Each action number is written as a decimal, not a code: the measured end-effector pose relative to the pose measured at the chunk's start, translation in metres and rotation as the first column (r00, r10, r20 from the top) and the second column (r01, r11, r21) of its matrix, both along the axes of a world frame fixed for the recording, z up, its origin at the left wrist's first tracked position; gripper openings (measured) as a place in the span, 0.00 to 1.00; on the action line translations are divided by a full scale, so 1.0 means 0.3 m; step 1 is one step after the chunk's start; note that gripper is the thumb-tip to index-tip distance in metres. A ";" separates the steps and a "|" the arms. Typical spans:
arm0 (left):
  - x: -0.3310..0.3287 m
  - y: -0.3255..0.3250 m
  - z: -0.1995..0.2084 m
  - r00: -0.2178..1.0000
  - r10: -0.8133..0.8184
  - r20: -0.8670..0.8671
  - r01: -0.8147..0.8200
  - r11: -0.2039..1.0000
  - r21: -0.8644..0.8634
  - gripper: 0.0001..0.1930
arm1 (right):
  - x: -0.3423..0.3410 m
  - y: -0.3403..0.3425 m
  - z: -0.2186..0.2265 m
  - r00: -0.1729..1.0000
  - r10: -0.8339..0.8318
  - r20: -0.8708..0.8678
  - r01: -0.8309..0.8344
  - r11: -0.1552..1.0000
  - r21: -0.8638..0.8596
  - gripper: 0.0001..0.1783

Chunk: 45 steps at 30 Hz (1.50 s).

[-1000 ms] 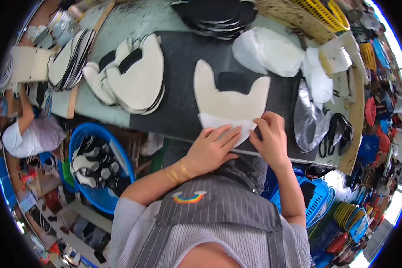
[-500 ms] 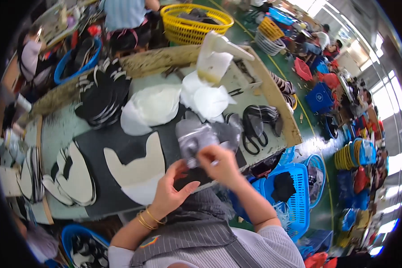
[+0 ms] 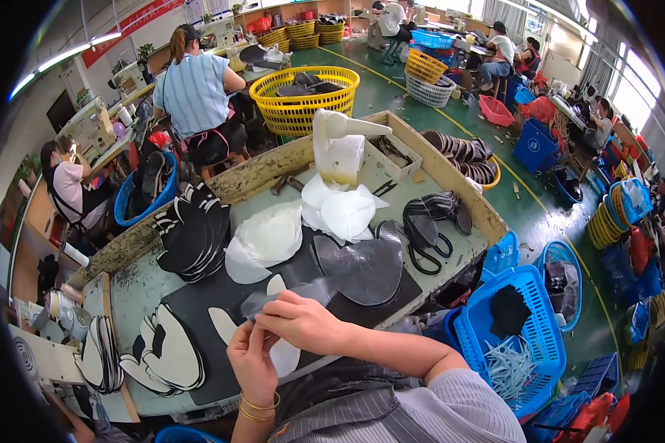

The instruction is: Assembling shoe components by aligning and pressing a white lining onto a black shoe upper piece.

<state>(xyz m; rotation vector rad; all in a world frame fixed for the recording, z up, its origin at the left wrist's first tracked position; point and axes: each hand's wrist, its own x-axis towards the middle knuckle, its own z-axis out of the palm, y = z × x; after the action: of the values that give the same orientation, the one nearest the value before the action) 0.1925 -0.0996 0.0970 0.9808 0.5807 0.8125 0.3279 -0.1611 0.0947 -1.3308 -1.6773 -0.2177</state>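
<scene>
My right hand and my left hand meet above the near edge of the bench, fingers pinched together. Between them is a thin, translucent grey sheet, fanning out beyond my fingers. Beneath, a white U-shaped cut piece lies partly hidden by my hands on a black mat. To their right rests a glossy dark grey curved piece. Farther back are stacked cream curved pieces and thin white pieces.
Black-handled scissors lie at the right beside dark pieces. A white container with a spout stands at the back. Black pieces and white pieces are stacked at left. A blue basket adjoins the bench's right. Co-workers sit beyond.
Both hands have moved left from the dark grey piece to above the white piece, carrying the translucent sheet. The dark piece now lies uncovered. My view has tilted up, showing more of the room.
</scene>
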 end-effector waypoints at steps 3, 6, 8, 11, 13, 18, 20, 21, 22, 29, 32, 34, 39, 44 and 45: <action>-0.019 0.018 0.007 1.000 0.001 0.016 -0.002 0.998 0.058 0.07 | -0.027 0.033 0.023 0.982 -0.036 0.185 0.046 0.998 -0.048 0.20; -0.037 -0.003 0.025 0.997 0.071 0.001 -0.071 0.994 0.084 0.08 | -0.035 0.023 0.057 0.979 0.012 0.202 -0.011 1.000 -0.006 0.22; -0.046 -0.014 0.021 0.988 0.140 -0.068 -0.128 0.979 0.161 0.08 | -0.049 0.010 0.058 0.963 0.020 0.269 0.000 0.997 -0.073 0.23; -0.060 0.020 0.009 0.995 0.025 0.099 -0.033 0.997 0.075 0.09 | -0.037 0.020 0.082 0.974 0.086 0.211 -0.091 0.996 0.012 0.24; -0.061 -0.007 0.011 0.989 0.136 -0.058 -0.119 0.964 0.236 0.08 | -0.041 0.018 0.092 0.973 0.073 0.220 -0.082 0.996 0.032 0.20; -0.074 0.007 0.005 0.991 0.075 -0.107 -0.046 0.966 0.253 0.07 | -0.045 0.012 0.103 0.951 -0.038 0.306 0.031 0.999 0.025 0.09; -0.065 0.010 -0.007 0.998 0.020 -0.059 -0.013 0.991 0.130 0.08 | -0.044 0.019 0.097 0.994 -0.095 -0.061 0.098 0.993 0.061 0.08; -0.063 0.008 0.009 0.998 0.022 -0.058 -0.015 0.992 0.122 0.08 | -0.033 0.015 0.108 0.960 -0.087 -0.267 0.099 0.994 0.034 0.08; -0.055 0.001 0.048 0.999 -0.027 0.037 0.026 1.000 0.010 0.08 | -0.027 0.001 0.111 0.936 -0.036 -0.349 0.018 0.998 -0.056 0.08; -0.054 -0.019 0.079 0.998 -0.067 -0.013 0.067 0.997 0.023 0.08 | 0.046 -0.053 0.078 0.368 0.088 -0.926 -0.438 0.894 -0.090 0.08; -0.035 -0.039 0.018 0.927 0.303 -0.220 -0.067 0.713 0.698 0.04 | -0.048 -0.080 0.133 0.658 -0.011 -0.753 -0.342 0.887 -0.311 0.09; -0.044 -0.046 0.009 0.901 0.359 -0.245 -0.021 0.599 0.800 0.05 | -0.027 -0.076 0.080 0.707 -0.079 -0.703 -0.135 0.961 -0.243 0.09; 0.017 -0.099 -0.012 0.949 0.293 -0.115 -0.034 0.460 0.887 0.09 | 0.010 -0.073 0.057 0.780 -0.288 -0.556 0.057 0.917 -0.396 0.06; 0.056 -0.108 0.023 0.996 0.087 -0.033 -0.092 0.975 -0.201 0.11 | -0.135 -0.041 -0.061 0.921 -0.291 -0.259 0.264 0.955 -0.136 0.06; 0.051 -0.100 -0.012 0.998 0.054 -0.015 -0.054 0.999 -0.002 0.11 | -0.166 -0.046 -0.072 0.936 -0.207 -0.284 0.187 0.978 -0.097 0.06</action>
<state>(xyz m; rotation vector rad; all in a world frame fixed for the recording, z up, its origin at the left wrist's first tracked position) 0.2078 -0.1296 0.0936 0.9733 0.6230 0.8526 0.2780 -0.1749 0.0730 -1.5048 -1.3134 -0.0737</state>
